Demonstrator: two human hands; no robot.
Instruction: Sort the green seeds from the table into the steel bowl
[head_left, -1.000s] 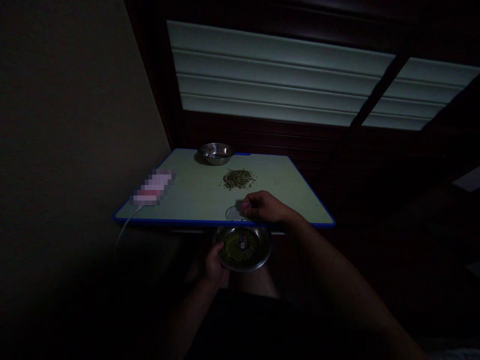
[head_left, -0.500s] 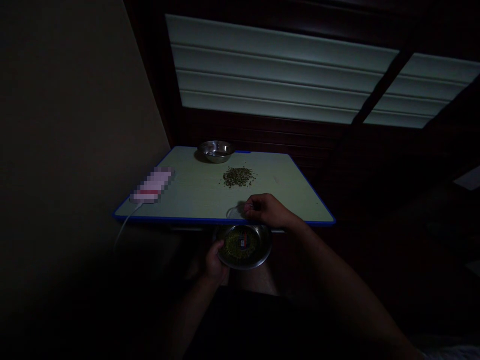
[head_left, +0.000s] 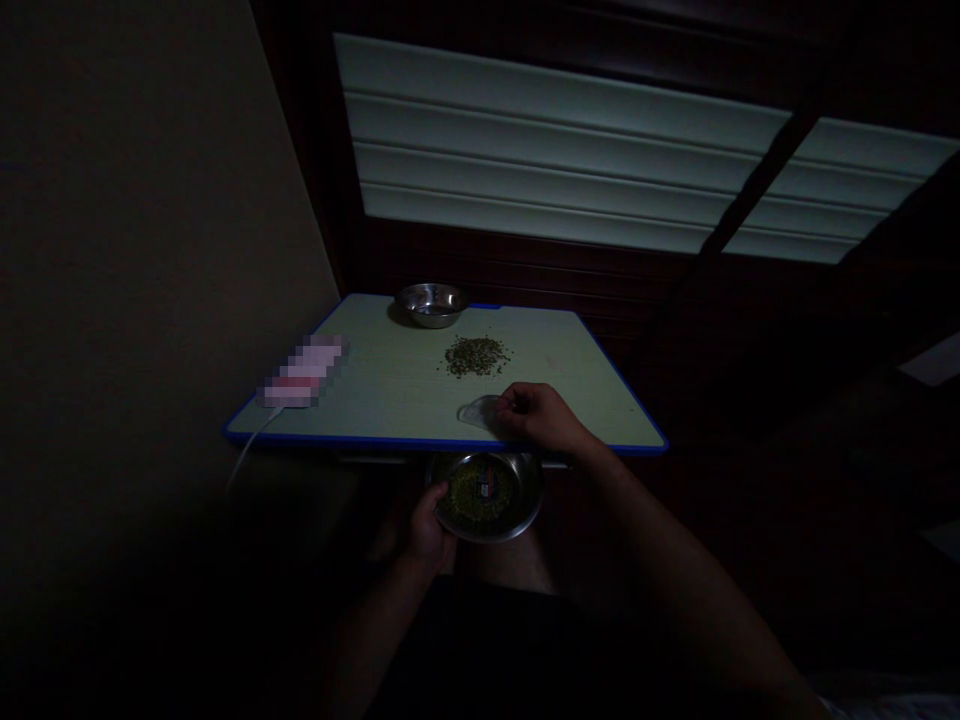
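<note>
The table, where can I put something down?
Between the pink thing and the pile looks bare, as does most of the table right of the pile. It's crowded near the front edge, around the right hand and clear thing.

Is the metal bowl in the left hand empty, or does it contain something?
Not empty: a greenish mass shows inside the metal bowl. How deep it lies, I cannot tell in this dim picture.

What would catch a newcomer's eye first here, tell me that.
The pale slatted panels stand out from the dark behind the blue-edged table. On its middle lies a loose spread of small grains. Below the near edge, the left hand holds a metal bowl with green grains inside.
</note>
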